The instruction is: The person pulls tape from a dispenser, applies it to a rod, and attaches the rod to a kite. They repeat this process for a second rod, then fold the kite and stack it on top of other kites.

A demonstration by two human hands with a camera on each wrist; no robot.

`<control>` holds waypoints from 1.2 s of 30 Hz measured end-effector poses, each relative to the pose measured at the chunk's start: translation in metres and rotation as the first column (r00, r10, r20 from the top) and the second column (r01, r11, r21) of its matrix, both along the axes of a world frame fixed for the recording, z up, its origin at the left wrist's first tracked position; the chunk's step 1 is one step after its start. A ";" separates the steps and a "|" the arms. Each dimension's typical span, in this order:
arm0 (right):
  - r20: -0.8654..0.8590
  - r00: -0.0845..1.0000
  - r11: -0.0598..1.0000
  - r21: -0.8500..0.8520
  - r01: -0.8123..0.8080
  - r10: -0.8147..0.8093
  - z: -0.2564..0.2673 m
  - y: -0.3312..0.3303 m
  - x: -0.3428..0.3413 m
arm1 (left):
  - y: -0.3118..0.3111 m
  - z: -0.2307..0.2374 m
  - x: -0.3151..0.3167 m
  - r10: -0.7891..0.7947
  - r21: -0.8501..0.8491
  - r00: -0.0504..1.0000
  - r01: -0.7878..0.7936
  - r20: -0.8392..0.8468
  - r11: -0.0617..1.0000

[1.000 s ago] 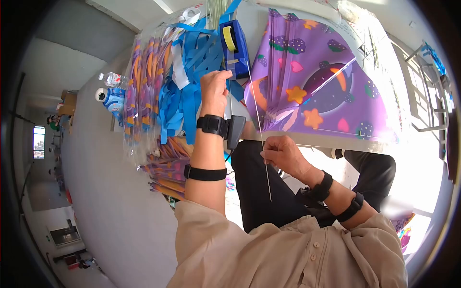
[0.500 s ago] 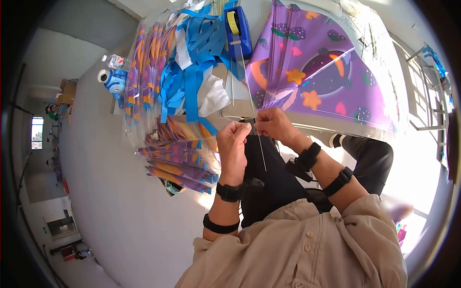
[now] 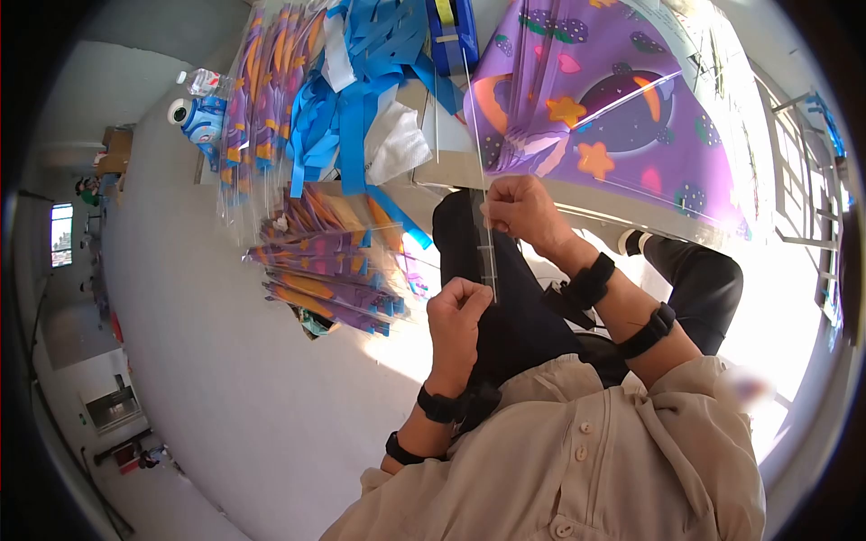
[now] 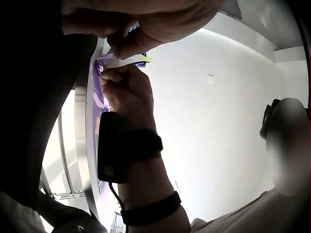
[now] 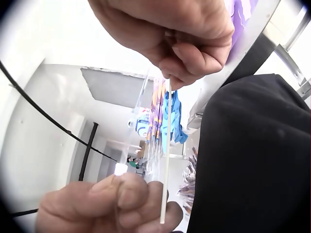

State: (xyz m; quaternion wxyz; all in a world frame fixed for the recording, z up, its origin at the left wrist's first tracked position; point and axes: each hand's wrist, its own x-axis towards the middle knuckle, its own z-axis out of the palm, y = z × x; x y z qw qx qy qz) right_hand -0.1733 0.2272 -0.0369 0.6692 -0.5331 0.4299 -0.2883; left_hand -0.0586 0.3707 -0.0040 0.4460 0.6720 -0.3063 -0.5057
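Above the lap in the head view, the right hand (image 3: pixel 528 216) pinches a thin pale stick between thumb and fingers. Closer to the body, the left hand (image 3: pixel 458 329) has its thumb and fingers pinched together beside the stick's lower part. The right wrist view shows the pale stick (image 5: pixel 166 160) running from the right hand's curled fingers (image 5: pixel 194 63) to the left hand (image 5: pixel 112 206). That left hand pinches a clear strip with a small white piece (image 5: pixel 121 169) at its end. A printed purple sheet (image 3: pixel 667 153), gathered at one side, lies on the table beyond.
A blue tape dispenser (image 3: pixel 451 41) stands beside blue strips (image 3: pixel 352 135) and a white tissue (image 3: pixel 397 144). Wrapped purple bundles (image 3: pixel 266 90) lie at the left, with more bundles (image 3: pixel 334 270) below the table edge. A bottle (image 3: pixel 203 83) and blue flask (image 3: pixel 203 126) stand beyond.
From beside the tape dispenser, the left hand has come down past the right hand toward the body. The right hand keeps its pinch and sits slightly higher in the view.
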 end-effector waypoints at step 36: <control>0.026 0.856 0.814 0.325 0.481 -0.516 0.023 -0.194 0.061 | 0.015 0.006 0.022 0.038 -0.060 0.998 -0.041 -0.041 0.997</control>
